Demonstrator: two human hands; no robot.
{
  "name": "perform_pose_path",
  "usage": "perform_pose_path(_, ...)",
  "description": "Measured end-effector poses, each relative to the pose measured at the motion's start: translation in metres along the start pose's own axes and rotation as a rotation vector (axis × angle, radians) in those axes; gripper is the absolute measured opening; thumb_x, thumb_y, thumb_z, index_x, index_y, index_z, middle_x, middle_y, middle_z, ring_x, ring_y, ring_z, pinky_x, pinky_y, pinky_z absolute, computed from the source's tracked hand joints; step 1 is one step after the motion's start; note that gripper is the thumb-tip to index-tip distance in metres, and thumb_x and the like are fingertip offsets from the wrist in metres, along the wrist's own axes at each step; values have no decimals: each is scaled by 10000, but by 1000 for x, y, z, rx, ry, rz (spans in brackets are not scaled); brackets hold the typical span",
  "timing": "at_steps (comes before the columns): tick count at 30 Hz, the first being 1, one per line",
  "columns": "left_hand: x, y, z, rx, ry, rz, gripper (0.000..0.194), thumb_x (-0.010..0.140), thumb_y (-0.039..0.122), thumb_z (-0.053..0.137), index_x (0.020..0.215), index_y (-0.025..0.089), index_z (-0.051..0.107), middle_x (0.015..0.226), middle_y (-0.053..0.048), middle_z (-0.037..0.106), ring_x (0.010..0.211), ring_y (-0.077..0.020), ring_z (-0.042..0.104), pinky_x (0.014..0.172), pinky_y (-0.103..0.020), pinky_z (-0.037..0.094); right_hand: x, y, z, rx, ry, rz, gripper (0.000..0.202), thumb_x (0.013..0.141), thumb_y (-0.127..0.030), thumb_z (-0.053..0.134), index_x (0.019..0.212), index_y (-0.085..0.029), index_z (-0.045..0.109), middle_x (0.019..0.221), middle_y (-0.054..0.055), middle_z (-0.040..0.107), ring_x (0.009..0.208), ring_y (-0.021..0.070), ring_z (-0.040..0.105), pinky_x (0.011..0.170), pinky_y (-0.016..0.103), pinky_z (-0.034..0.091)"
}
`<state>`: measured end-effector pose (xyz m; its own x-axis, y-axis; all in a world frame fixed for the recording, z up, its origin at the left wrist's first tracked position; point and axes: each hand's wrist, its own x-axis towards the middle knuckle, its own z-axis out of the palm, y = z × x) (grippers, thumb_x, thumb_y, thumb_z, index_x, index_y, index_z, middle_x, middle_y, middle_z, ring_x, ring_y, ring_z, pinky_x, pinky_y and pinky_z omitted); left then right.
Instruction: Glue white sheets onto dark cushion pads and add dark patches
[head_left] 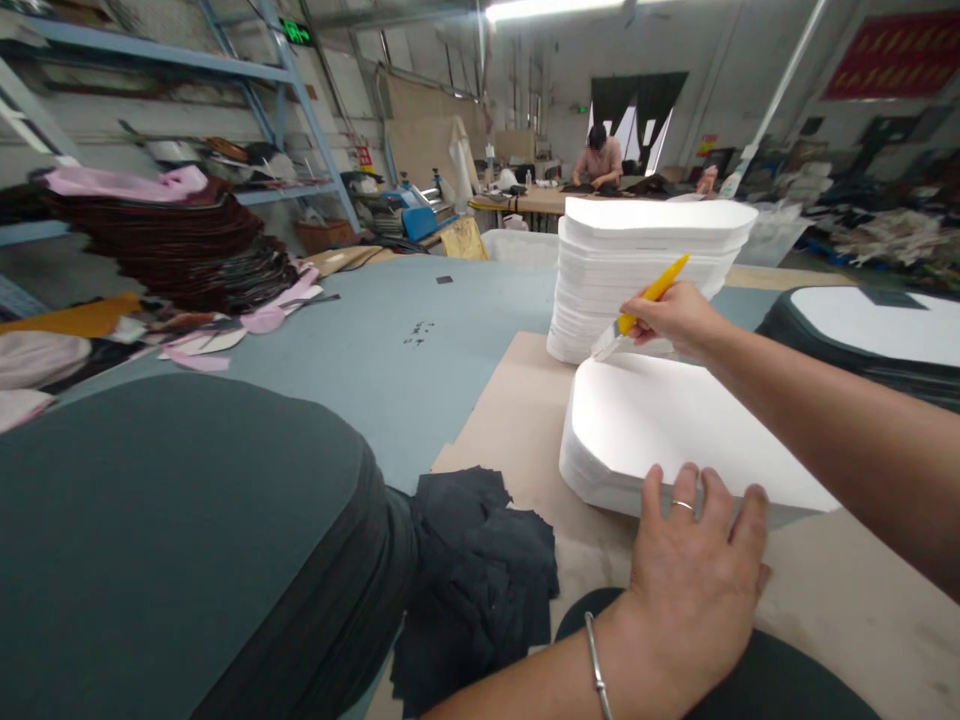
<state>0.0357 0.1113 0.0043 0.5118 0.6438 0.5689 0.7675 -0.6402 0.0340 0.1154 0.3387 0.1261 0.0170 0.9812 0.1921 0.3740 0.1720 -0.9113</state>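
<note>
My right hand [671, 312] grips a paintbrush by its yellow handle [664, 280]. Its pale bristles [602, 346] touch the far left corner of a low stack of white sheets [675, 405]. Fingers spread, my left hand [701, 560] rests against the near edge of that stack. A taller stack of white sheets [637, 265] stands right behind it. Under my left wrist lies a dark, rounded piece [787, 680], partly hidden by the hand.
A big stack of dark green rounded pieces [180, 520] fills the near left, beside small dark fabric scraps [480, 570]. Dark pieces topped with white [885, 325] stand at right. Brown layered material [172, 240] is piled far left. A person [600, 160] works at a back table.
</note>
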Motion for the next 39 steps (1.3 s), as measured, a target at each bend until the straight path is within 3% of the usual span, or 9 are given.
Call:
perform_pose_path(3, 0, 1, 2, 12, 3, 13, 526, 1051, 442, 493, 1500, 174, 536, 1461, -150, 579, 1388, -334, 503, 1148, -551, 420, 5, -6, -15, -15, -36, -41, 161, 787, -160, 821, 776, -137, 662, 614, 18, 657, 518, 99, 586, 480, 215, 519)
perform_pose_path(7, 2, 2, 4, 8, -4, 3, 505, 1036, 467, 528, 1437, 166, 586, 1448, -150, 590, 1371, -346, 521, 1141, -574, 433, 6, -9, -35, -122, -325, -69, 115, 755, -180, 853, 819, -160, 760, 766, 44, 734, 607, 113, 618, 525, 226, 519)
perform_pose_path(9, 3, 2, 4, -2, -7, 0, 506, 1024, 483, 554, 1424, 175, 593, 1436, -145, 602, 1358, -343, 533, 1129, -572, 447, 8, -4, -50, -186, -384, -54, 93, 756, -168, 841, 827, -168, 781, 778, 40, 740, 616, 114, 619, 535, 228, 519)
perform_pose_path(13, 6, 2, 5, -15, -9, -6, 502, 997, 488, 611, 1401, 191, 606, 1413, -135, 623, 1332, -341, 554, 1104, -573, 465, 7, 14, -92, -273, -303, 5, 98, 746, -151, 832, 830, -138, 783, 743, 30, 733, 590, 101, 608, 525, 210, 501)
perform_pose_path(19, 9, 0, 5, -29, -4, -5, 490, 969, 479, 667, 1370, 200, 619, 1390, -138, 640, 1285, -345, 584, 1073, -588, 474, -28, 30, -164, -433, -188, 87, 320, 847, -334, 732, 960, -37, 768, 798, 58, 743, 632, 63, 615, 624, 195, 470)
perform_pose_path(24, 13, -1, 1, -25, -32, -8, 502, 940, 455, 723, 1370, 221, 613, 1401, -134, 633, 1285, -341, 580, 1068, -577, 474, -63, 42, -198, -544, -64, 134, 289, 916, -346, 666, 928, -66, 739, 770, 73, 738, 617, 81, 604, 612, 225, 438)
perform_pose_path(32, 31, -5, -24, -93, -224, -27, 345, 1005, 399, 610, 1302, 230, 656, 1335, -131, 669, 1251, -358, 590, 1010, -558, 491, -166, 27, -184, -769, 68, 73, 197, 896, -225, 619, 704, -183, 612, 588, 5, 623, 555, 130, 539, 613, 291, 366)
perform_pose_path(35, 68, -40, -39, -398, -382, -109, 421, 1073, 450, 399, 1191, 199, 716, 1172, -133, 733, 1128, -325, 659, 967, -488, 515, -193, 6, -160, -725, 4, -47, 210, 891, -307, 601, 708, -204, 613, 582, -9, 603, 544, 136, 522, 605, 299, 365)
perform_pose_path(39, 119, -106, -47, -932, -482, -459, 674, 1051, 617, 256, 1230, 134, 689, 1023, -145, 769, 1003, -272, 710, 857, -359, 546, -190, -13, -101, -432, -199, -245, 244, 867, -440, 626, 828, -206, 684, 656, 2, 644, 584, 148, 541, 575, 286, 385)
